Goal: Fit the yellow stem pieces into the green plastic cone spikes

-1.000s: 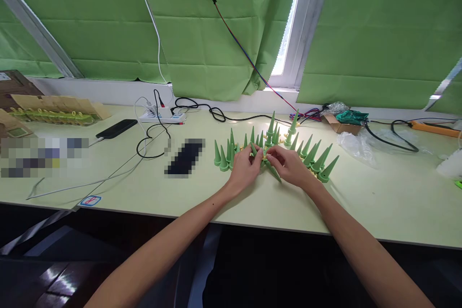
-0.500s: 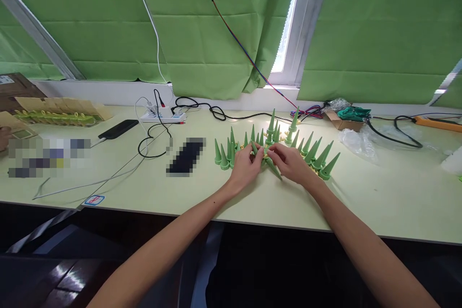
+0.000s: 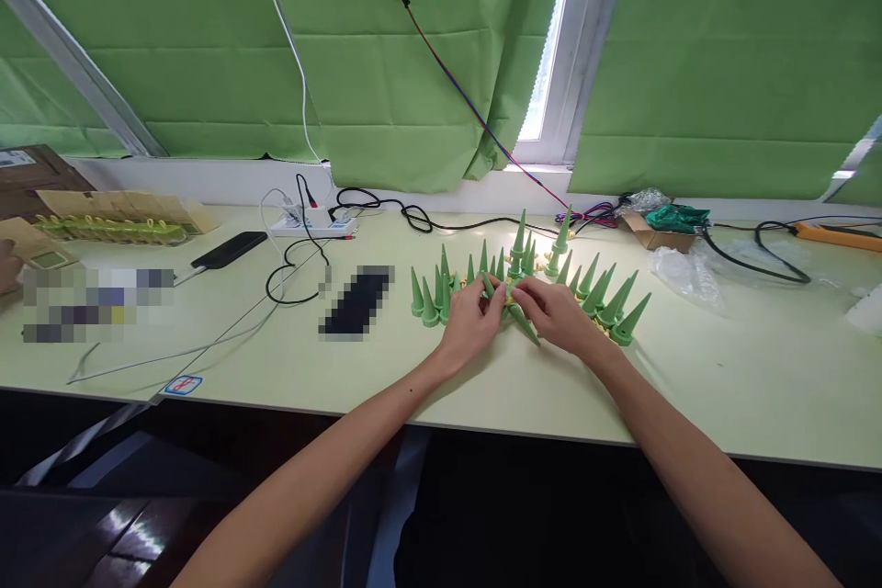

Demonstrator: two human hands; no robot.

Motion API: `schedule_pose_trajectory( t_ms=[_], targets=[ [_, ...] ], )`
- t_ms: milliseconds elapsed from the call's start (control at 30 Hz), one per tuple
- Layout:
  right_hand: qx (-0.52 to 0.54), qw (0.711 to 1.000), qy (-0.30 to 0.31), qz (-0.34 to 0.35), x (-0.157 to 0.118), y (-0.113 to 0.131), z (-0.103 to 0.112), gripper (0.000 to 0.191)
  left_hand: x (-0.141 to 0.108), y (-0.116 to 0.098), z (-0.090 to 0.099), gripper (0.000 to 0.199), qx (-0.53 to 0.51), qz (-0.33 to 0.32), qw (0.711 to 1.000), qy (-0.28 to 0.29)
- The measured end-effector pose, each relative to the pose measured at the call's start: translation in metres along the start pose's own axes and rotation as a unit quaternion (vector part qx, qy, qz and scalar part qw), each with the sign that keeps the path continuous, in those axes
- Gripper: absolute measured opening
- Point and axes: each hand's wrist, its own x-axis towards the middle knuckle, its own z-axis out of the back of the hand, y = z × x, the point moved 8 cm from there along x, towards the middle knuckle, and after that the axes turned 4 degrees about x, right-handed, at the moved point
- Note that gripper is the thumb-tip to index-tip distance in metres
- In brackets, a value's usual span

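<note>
Several green cones with round bases stand upright on the pale table, some to the left (image 3: 428,303) of my hands and others to the right (image 3: 624,323). My left hand (image 3: 474,310) is closed on a green cone (image 3: 489,286) that points up and to the left. Another green cone (image 3: 525,325) slants down to the right between my hands. The fingertips of my right hand (image 3: 548,308) pinch a small yellowish part (image 3: 509,294) beside the left fingertips. Fingers hide most of that part.
A black phone (image 3: 229,250) and a pixelated dark object (image 3: 356,301) lie left. Behind are a power strip (image 3: 313,222) and cables. An open carton (image 3: 658,234) and clear plastic bags (image 3: 685,277) lie right. Another person's hand (image 3: 8,266) shows at the far left.
The view has shifted very slightly. Both hands keep nearly the same pose around the cones, with only small finger movement.
</note>
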Motion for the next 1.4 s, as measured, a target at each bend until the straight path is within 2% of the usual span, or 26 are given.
schedule_pose_trajectory(
  t_ms=[200, 500, 767, 1133, 1400],
  targets=[
    [0.029, 0.999, 0.016, -0.006, -0.002, 0.003, 0.0, 0.017, 0.001, 0.0, 0.003, 0.024, 0.012, -0.005, 1.0, -0.015],
    [-0.035, 0.999, 0.009, -0.013, 0.001, -0.007, -0.004, 0.037, 0.0, -0.002, -0.001, 0.024, 0.015, -0.018, 1.0, 0.004],
    [0.015, 1.0, 0.016, 0.002, -0.001, 0.004, -0.002, 0.017, 0.002, -0.001, 0.003, 0.024, 0.027, -0.011, 0.999, -0.02],
    [-0.04, 0.999, 0.019, -0.006, 0.002, -0.007, -0.007, 0.038, 0.0, -0.005, -0.002, 0.023, 0.026, -0.027, 0.999, 0.009],
    [0.014, 1.0, 0.025, -0.003, -0.001, 0.003, -0.004, 0.016, 0.002, 0.0, 0.004, 0.023, 0.031, -0.014, 0.999, -0.023]
  ],
)
